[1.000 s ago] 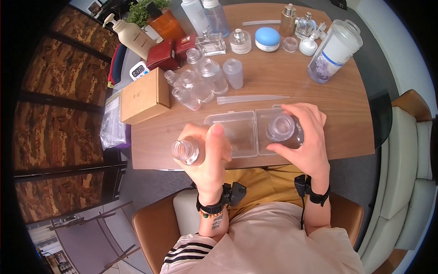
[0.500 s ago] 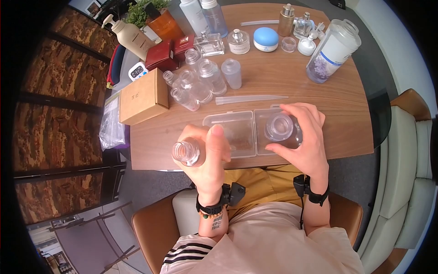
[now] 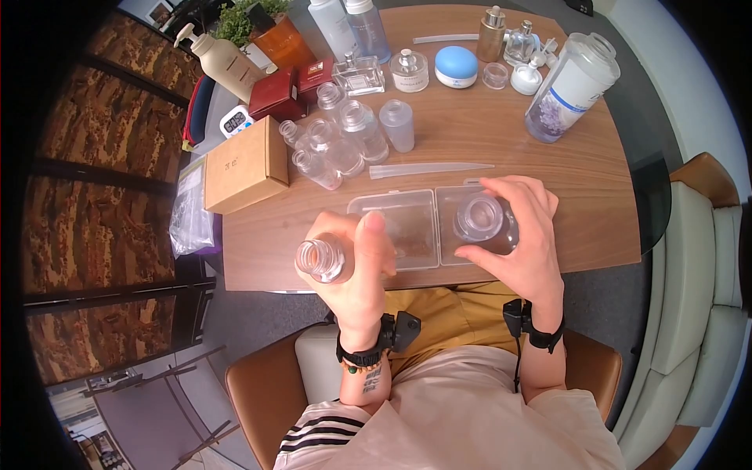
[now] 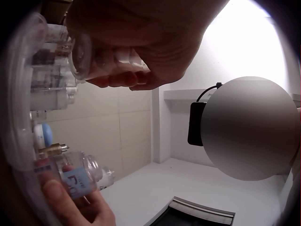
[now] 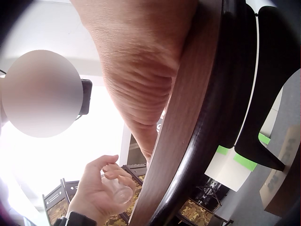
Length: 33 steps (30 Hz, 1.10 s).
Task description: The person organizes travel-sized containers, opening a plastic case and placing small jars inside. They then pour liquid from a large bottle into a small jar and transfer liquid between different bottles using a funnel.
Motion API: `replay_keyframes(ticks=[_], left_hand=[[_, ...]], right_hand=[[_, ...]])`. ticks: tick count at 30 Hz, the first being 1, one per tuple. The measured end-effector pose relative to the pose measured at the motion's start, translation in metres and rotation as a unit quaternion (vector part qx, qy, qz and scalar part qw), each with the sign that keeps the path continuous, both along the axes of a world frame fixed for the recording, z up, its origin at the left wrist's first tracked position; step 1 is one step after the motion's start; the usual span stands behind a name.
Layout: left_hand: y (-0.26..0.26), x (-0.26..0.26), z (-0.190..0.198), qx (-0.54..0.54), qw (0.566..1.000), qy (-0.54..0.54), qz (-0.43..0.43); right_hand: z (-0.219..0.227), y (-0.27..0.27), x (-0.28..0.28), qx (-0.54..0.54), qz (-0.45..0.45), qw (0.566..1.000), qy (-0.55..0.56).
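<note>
In the head view my left hand (image 3: 359, 262) grips a small clear bottle (image 3: 323, 257) in front of the table's near edge, its uncapped threaded mouth tilted up. The right wrist view shows fingers curled around that bottle (image 5: 123, 194). My right hand (image 3: 533, 231) holds a wider clear bottle (image 3: 479, 218), uncapped, between thumb and fingers. It overlaps the right half of a clear plastic case (image 3: 407, 227) in the head view. From the left wrist, a blue label shows on this bottle (image 4: 79, 182), with the thumb (image 4: 54, 190) against its side.
Several empty clear bottles (image 3: 337, 145) stand beyond the case, beside a frosted bottle (image 3: 398, 129) and a translucent strip (image 3: 431, 170). A cardboard box (image 3: 247, 168) lies at left. A large open bottle (image 3: 568, 90), a blue-lidded jar (image 3: 456, 66) and perfume bottles (image 3: 409, 72) stand farther back.
</note>
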State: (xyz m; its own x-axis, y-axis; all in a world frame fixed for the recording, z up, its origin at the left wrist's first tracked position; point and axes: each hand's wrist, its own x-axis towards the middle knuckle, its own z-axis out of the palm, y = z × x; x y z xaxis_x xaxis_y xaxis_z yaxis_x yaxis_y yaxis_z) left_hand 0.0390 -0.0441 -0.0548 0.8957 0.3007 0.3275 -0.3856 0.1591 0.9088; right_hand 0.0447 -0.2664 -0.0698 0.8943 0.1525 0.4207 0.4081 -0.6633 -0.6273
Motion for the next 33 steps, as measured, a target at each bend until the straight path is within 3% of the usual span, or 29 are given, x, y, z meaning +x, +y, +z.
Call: replay_keyframes(ticks=[15, 22, 25, 26, 28, 29, 30, 32, 33], left_hand=[[-0.002, -0.002, 0.004, 0.007, 1.0, 0.001, 0.005], [-0.002, -0.005, 0.011, 0.118, 0.992, 0.041, 0.019], [0.006, 0.0, 0.012, -0.048, 0.987, 0.062, -0.141], [0.007, 0.0, 0.012, -0.046, 0.988, 0.059, -0.138], [0.009, 0.003, 0.016, -0.184, 0.952, 0.049, -0.239], [0.016, 0.005, 0.011, -0.188, 0.939, 0.056, -0.282], [0.016, 0.006, 0.01, -0.186, 0.94, 0.055, -0.281], [0.015, 0.007, 0.01, -0.299, 0.887, 0.052, -0.347], [0.016, 0.008, 0.009, -0.299, 0.888, 0.05, -0.347]], right_hand=[[0.001, 0.0, 0.0, -0.003, 0.003, 1.0, -0.001], [0.007, 0.003, 0.0, 0.007, -0.002, 1.0, 0.001], [0.004, 0.002, 0.0, 0.001, 0.0, 1.0, -0.009], [0.003, 0.002, 0.0, 0.003, 0.003, 1.0, -0.012], [0.003, 0.003, 0.0, 0.011, -0.004, 1.0, -0.001], [0.003, 0.003, 0.0, 0.013, -0.002, 1.0, -0.003], [0.003, 0.003, 0.001, 0.011, -0.002, 1.0, -0.004], [0.004, 0.003, 0.0, 0.009, 0.0, 1.0, -0.007], [0.004, 0.003, 0.0, 0.009, -0.002, 1.0, -0.005]])
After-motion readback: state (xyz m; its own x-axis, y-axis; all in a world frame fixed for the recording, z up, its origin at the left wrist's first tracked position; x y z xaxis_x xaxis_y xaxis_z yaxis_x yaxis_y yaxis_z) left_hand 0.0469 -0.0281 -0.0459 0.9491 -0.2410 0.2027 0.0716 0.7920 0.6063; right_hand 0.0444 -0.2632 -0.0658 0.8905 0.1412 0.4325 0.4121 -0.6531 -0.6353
